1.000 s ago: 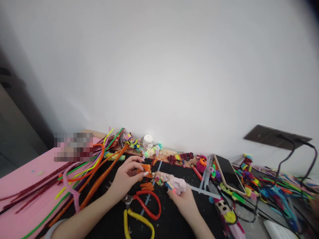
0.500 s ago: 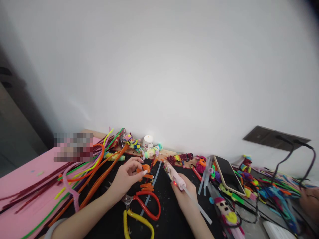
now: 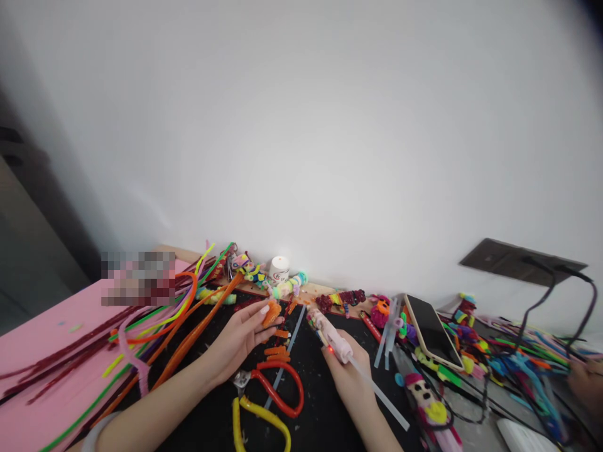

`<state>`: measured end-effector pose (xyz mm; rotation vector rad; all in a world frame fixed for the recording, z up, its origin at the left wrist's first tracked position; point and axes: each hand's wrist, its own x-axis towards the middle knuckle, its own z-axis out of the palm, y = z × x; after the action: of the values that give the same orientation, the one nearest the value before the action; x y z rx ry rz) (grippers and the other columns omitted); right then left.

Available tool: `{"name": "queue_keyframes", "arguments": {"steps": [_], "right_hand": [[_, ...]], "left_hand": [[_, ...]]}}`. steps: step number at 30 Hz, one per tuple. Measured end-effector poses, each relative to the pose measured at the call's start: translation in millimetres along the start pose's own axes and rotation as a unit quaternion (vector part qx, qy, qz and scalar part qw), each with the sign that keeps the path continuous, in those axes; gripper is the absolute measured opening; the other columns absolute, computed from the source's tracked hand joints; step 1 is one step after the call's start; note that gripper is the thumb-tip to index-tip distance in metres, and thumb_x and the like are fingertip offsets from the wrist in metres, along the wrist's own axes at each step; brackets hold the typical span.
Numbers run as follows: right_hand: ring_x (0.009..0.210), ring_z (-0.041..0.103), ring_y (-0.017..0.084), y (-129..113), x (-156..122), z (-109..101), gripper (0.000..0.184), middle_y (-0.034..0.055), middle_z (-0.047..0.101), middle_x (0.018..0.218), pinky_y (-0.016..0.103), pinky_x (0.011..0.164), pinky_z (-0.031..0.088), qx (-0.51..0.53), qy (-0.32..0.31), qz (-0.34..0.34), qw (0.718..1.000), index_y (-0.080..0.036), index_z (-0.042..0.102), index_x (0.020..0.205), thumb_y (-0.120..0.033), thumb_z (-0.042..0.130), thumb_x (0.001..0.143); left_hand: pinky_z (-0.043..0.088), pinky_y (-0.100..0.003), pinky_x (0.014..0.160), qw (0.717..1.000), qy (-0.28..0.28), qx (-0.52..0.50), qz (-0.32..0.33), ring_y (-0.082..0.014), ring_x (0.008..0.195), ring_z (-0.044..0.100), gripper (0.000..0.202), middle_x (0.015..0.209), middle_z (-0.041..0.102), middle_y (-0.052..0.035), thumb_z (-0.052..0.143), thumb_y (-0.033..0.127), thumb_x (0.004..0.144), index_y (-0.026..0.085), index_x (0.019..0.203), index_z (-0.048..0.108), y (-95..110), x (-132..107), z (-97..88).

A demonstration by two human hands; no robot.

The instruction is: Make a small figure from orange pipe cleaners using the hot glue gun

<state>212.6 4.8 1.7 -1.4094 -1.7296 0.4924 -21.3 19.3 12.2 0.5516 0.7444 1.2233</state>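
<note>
Small orange fuzzy pipe-cleaner piece (image 3: 272, 313): at the tips of the left hand (image 3: 238, 342), just above the black mat (image 3: 325, 414), toward the far edge of the surface (image 3: 315, 290).

Left fingers (image 3: 257, 328) are stretched almost flat, palm up. The thumb lies against the piece and pins it there, a light hold and no fist.

We judge the piece very light, with soft pile over a thin wire core, so it is easy to bend or crush. It is best taken by its ends between two fingertips.

Right hand (image 3: 351, 383) is closed round the grip of a pale pink hot-glue gun (image 3: 330, 333). The nozzle points to the far edge, near the orange piece but apart from it. A red light shows on the body, so we take the tip as hot. A clear glue stick (image 3: 381, 397) juts back toward the near edge.

- **Between the hands:** short orange cut bits (image 3: 277, 351) on the mat.
- **By the near edge:** red-handled cutters (image 3: 282, 392) and a yellow-handled tool (image 3: 261, 427), close to the left wrist.
- **Left edge:** long coloured pipe cleaners (image 3: 174, 326) fan across a pink sheet (image 3: 42, 351).
- **Far edge:** small white jar (image 3: 279, 270).
- **Right side:** a phone (image 3: 431, 329) lies face-up among craft scraps and cables. Another person's hand (image 3: 584, 380) is at the right edge.

Open room: we see only a bare patch of mat between the forearms. The right side is crowded.
</note>
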Motion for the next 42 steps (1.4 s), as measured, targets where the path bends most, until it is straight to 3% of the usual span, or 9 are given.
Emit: {"name": "queue_keyframes", "arguments": {"steps": [2,4,9,13,18,25,31,36,42], "right_hand": [[0.068,0.064,0.019,1,0,1,0.013,0.0037,0.069,0.076,0.025,0.063,0.050,0.001,-0.003,0.002,1.000,-0.018,0.067,0.082,-0.019,0.056,0.074],[0.070,0.065,0.019,2,-1,1,0.014,0.0032,0.069,0.077,0.025,0.064,0.050,0.004,-0.004,0.000,1.000,-0.019,0.067,0.083,-0.019,0.056,0.074],[0.067,0.065,0.018,-1,-3,0,0.015,0.0033,0.069,0.075,0.024,0.063,0.050,0.020,-0.002,-0.012,1.000,-0.018,0.067,0.082,-0.017,0.055,0.073],[0.062,0.062,0.016,-12,-5,-2,0.013,0.0020,0.067,0.072,0.022,0.058,0.048,0.041,-0.025,-0.045,0.998,-0.018,0.066,0.081,-0.016,0.056,0.072],[0.055,0.056,0.013,-26,-6,-3,0.009,0.0000,0.060,0.064,0.021,0.052,0.044,0.065,-0.037,-0.075,0.994,-0.018,0.063,0.073,-0.020,0.056,0.076],[0.057,0.055,0.014,-24,-8,-2,0.007,-0.0001,0.060,0.066,0.021,0.053,0.044,0.077,-0.038,-0.065,0.994,-0.018,0.063,0.074,-0.015,0.057,0.074],[0.053,0.054,0.013,-30,-7,-3,0.008,-0.0008,0.058,0.061,0.021,0.051,0.043,0.084,-0.042,-0.063,0.994,-0.018,0.061,0.069,-0.021,0.056,0.075],[0.049,0.052,0.013,-26,-10,2,0.011,-0.0018,0.055,0.054,0.022,0.047,0.043,0.096,-0.055,-0.043,0.993,-0.020,0.056,0.058,-0.023,0.057,0.069],[0.053,0.058,0.018,-6,-17,12,0.012,0.0016,0.063,0.057,0.025,0.050,0.050,0.113,-0.013,0.013,0.993,-0.020,0.063,0.060,-0.031,0.067,0.064]], "left_hand": [[0.053,-0.029,0.087,1.000,-0.007,-0.024,-0.011,-0.0202,0.099,0.067,0.007,0.095,0.071,-0.0047,0.066,0.019,0.083,0.016,0.088,0.069,-1,1,-1.1],[0.052,-0.028,0.089,0.999,-0.013,-0.038,-0.021,-0.0208,0.103,0.066,0.010,0.094,0.072,-0.0053,0.061,0.017,0.086,0.015,0.082,0.070,0,1,-0.9],[0.051,-0.030,0.089,0.996,-0.020,-0.056,-0.061,-0.0214,0.105,0.064,0.015,0.104,0.071,-0.0074,0.055,0.014,0.090,0.014,0.087,0.070,2,-3,2.0],[0.053,-0.033,0.081,0.993,-0.028,-0.077,-0.086,-0.0189,0.089,0.067,0.011,0.099,0.070,-0.0051,0.057,0.020,0.089,0.017,0.089,0.068,1,-4,1.2],[0.050,-0.025,0.065,0.986,-0.055,-0.117,-0.101,-0.0122,0.068,0.062,0.007,0.079,0.066,-0.0009,0.063,0.024,0.085,0.018,0.084,0.065,-3,0,-2.6],[0.051,-0.023,0.062,0.985,-0.002,-0.129,-0.112,-0.0088,0.059,0.058,0.017,0.070,0.063,-0.0013,0.058,0.027,0.089,0.014,0.079,0.063,-2,3,-1.5],[0.054,-0.021,0.062,0.988,0.009,-0.108,-0.111,-0.0088,0.058,0.062,0.017,0.067,0.065,-0.0005,0.058,0.025,0.090,0.015,0.078,0.064,-4,3,-1.1],[0.055,-0.021,0.063,0.990,-0.010,-0.086,-0.114,-0.0103,0.061,0.065,0.011,0.066,0.066,-0.0007,0.066,0.023,0.084,0.015,0.076,0.065,-6,2,-3.9],[0.054,-0.021,0.064,0.988,-0.024,-0.068,-0.139,-0.0106,0.063,0.065,0.008,0.068,0.067,-0.0003,0.070,0.022,0.080,0.016,0.078,0.064,-7,-1,-4.4]]}}
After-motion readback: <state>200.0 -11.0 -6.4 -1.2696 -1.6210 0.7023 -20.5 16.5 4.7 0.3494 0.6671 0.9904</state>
